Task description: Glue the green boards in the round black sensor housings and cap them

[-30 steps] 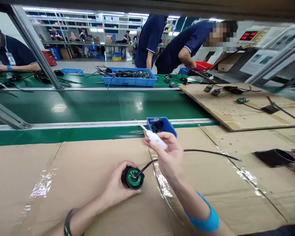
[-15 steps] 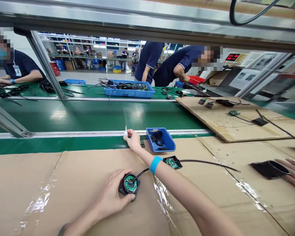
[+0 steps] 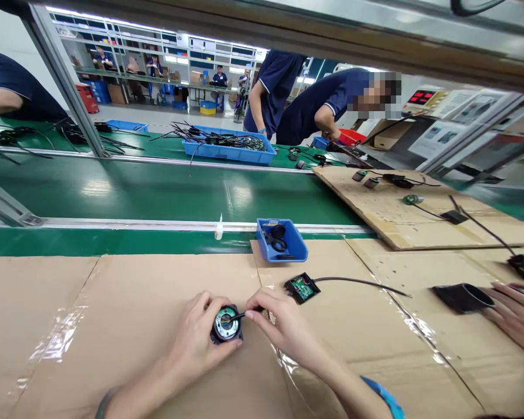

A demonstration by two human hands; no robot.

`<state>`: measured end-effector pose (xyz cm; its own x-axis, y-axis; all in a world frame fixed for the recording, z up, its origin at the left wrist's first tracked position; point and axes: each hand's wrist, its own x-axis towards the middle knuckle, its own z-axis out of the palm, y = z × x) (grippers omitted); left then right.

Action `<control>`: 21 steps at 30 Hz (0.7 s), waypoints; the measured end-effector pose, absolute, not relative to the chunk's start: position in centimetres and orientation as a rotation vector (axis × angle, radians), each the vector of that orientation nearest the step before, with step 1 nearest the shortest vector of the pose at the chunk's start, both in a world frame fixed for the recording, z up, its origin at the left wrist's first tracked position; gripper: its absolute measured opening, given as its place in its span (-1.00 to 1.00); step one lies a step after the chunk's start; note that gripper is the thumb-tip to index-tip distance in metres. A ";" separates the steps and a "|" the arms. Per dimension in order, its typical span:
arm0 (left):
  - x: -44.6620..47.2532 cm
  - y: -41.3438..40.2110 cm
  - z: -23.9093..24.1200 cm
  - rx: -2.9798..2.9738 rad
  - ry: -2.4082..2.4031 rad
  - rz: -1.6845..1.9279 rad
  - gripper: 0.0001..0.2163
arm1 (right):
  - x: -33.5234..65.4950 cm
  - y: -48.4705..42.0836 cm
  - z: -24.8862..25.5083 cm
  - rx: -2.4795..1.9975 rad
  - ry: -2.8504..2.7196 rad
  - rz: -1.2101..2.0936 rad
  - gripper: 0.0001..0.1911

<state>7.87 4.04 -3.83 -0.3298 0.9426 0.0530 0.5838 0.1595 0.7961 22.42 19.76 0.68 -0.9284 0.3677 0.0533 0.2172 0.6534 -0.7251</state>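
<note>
- Black plastic, by the look of it, makes up the round housing (image 3: 226, 324). It sits on the cardboard-covered desk (image 3: 113, 326) near the front edge, with a green circuit board showing in its open top face.
- My left hand (image 3: 192, 343) has its fingers curled round the housing's left and near side, gripping the wall and pinning it to the desk.
- My right hand (image 3: 288, 329) is closed in a pinch, with thumb and forefinger holding the black cable (image 3: 239, 316) just where it leaves the board.
- That cable runs right to 1 small square module (image 3: 303, 287), which lies face-up with its own green board, then trails on across the desk.
- I judge the housing to be light, rigid and smooth-walled, so it could twist or slide under a loose grip. The outer wall is the place to hold it, not the board face.
- The board and the wire joints on it look fragile to me. The cable is thin and limp, and a tug would load those joints, so I would hold it close to the housing and keep some slack.
- Beyond my hands, 1 blue bin (image 3: 288, 247) holds black parts, and 1 small white bottle (image 3: 219, 228) stands upright at the edge of the green conveyor belt (image 3: 157, 192).
- At the far right, a co-worker's hand (image 3: 515, 311) rests by a black sleeve (image 3: 463, 297), well apart from mine.
</note>
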 end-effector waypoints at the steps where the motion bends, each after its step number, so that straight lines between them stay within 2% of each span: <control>1: 8.0 4.0 -3.9 1.447 2.011 1.010 -0.61 | 22.7 19.5 0.3 -0.478 -2.650 1.110 -0.87; 7: 8.0 4.7 -2.8 1.447 2.064 0.806 -0.58 | 22.7 19.1 -1.2 -0.498 -2.542 1.124 -0.88; 14: 5.5 7.3 2.7 1.544 1.977 0.028 -0.44 | 22.8 19.0 -1.6 -0.503 -2.478 1.191 -0.93; 15: 4.9 8.4 3.5 1.612 1.908 0.006 -0.46 | 22.8 19.1 -1.7 -0.503 -2.475 1.198 -0.94; 18: 3.4 13.8 5.6 1.975 1.791 0.136 -0.78 | 23.0 19.1 -1.9 -0.497 -2.465 1.201 -0.92; 21: 3.5 21.1 6.3 2.105 2.061 0.206 -0.72 | 23.2 19.1 -2.0 -0.460 -2.419 1.208 -0.89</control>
